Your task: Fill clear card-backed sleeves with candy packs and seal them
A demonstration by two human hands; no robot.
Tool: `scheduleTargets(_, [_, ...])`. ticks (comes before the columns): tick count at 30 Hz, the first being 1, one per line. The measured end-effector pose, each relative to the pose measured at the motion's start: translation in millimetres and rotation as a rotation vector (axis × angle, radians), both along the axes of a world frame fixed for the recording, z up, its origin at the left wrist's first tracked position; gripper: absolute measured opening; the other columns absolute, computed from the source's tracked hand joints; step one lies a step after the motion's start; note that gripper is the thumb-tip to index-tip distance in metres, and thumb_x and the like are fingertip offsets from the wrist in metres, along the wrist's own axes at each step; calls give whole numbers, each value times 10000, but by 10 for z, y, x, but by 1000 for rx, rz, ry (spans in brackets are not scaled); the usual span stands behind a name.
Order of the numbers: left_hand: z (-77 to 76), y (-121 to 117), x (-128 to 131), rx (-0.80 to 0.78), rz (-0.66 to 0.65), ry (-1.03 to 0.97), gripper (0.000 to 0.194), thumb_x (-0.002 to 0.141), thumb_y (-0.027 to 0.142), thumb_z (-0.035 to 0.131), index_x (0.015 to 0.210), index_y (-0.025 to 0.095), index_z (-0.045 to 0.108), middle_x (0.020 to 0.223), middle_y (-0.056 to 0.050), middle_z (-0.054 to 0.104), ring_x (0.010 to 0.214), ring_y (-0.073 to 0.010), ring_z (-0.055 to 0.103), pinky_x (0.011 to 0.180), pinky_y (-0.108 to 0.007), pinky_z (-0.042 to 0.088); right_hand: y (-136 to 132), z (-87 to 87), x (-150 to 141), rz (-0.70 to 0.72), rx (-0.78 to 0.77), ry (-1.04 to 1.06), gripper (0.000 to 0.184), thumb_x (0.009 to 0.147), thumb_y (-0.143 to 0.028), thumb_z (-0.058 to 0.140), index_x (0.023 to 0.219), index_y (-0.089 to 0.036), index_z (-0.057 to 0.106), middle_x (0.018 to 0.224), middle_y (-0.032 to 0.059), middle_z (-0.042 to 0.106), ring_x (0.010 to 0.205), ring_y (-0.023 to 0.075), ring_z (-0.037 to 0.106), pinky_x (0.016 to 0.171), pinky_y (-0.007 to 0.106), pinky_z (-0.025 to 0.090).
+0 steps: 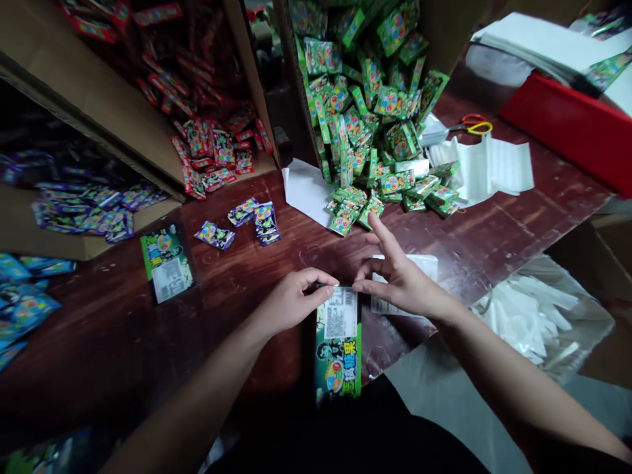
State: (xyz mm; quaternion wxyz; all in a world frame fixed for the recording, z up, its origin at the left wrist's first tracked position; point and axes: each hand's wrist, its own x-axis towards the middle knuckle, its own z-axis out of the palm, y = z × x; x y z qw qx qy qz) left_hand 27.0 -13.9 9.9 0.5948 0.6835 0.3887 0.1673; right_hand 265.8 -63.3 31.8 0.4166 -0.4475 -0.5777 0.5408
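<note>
A long green printed package with a white barcode label lies at the table's near edge. My left hand pinches its top left corner, fingers curled. My right hand touches its top right corner with thumb and a fingertip, the other fingers stretched out. Under my right hand lies a clear bag with a white label. A heap of small green packets spills from a tilted cardboard box just beyond my hands.
Red packets and blue packets fill tilted boxes at the left. Loose blue packets and a second green package lie on the dark wooden table. Scissors, white sheets, a red box and a bag of white bags are at the right.
</note>
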Motion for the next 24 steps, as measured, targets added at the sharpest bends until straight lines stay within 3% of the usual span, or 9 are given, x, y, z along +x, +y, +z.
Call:
scheduleTargets(6, [112, -93, 40, -91, 94, -89, 173, 848, 244, 683, 991, 147, 693, 969, -49, 735, 885, -159, 671, 821, -280, 512, 104, 27, -184, 93, 44, -35, 1030, 876, -210, 692, 1582, -463, -13, 1674, 78, 128, 835, 118, 653, 688, 298, 623])
scheduleTargets(10, [125, -120, 31, -123, 125, -112, 158, 831, 243, 709, 941, 139, 665, 924, -46, 716, 845, -148, 657, 795, -277, 504, 100, 36, -177, 87, 112, -143, 1036, 877, -159, 675, 1587, -443, -23, 1635, 111, 212, 836, 141, 675, 713, 340, 636])
scheduleTargets(12, [138, -123, 12, -138, 127, -118, 160, 833, 245, 710, 944, 139, 667, 936, -53, 721, 856, -155, 662, 807, -288, 504, 48, 24, -188, 28, 227, -255, 1045, 874, -155, 685, 1595, -418, -26, 1621, 115, 232, 1019, 217, 672, 841, 416, 633])
scheduleTargets(14, [158, -124, -12, -155, 134, -130, 157, 828, 240, 718, 938, 139, 668, 944, -57, 724, 872, -159, 665, 828, -297, 505, -48, -8, -220, -61, 401, -392, 1041, 864, -151, 703, 1595, -433, 17, 1632, 79, 219, 1301, 309, 534, 1023, 513, 552])
scheduleTargets(16, [180, -128, -32, -188, 149, -154, 164, 816, 235, 734, 928, 140, 659, 938, -52, 719, 877, -156, 664, 838, -297, 506, -172, -55, -273, -123, 516, -489, 962, 882, -142, 684, 1580, -476, 112, 1612, 32, 286, 1438, 326, 389, 1120, 559, 464])
scheduleTargets(20, [188, -160, -53, -303, 193, -216, 287, 786, 206, 761, 1028, 143, 620, 1000, -60, 715, 939, -159, 668, 855, -294, 516, -322, -167, -407, -76, 440, -449, 793, 981, -118, 512, 1563, -507, 141, 1547, 26, 430, 1367, 261, 503, 1062, 515, 530])
scheduleTargets(24, [156, -200, -147, -358, 193, -206, 402, 769, 193, 770, 1135, 145, 612, 1071, -82, 721, 972, -173, 677, 879, -317, 526, -217, -217, -524, 9, 436, -350, 875, 987, -112, 490, 1575, -477, -45, 1659, 78, 214, 1182, 218, 643, 1117, 550, 460])
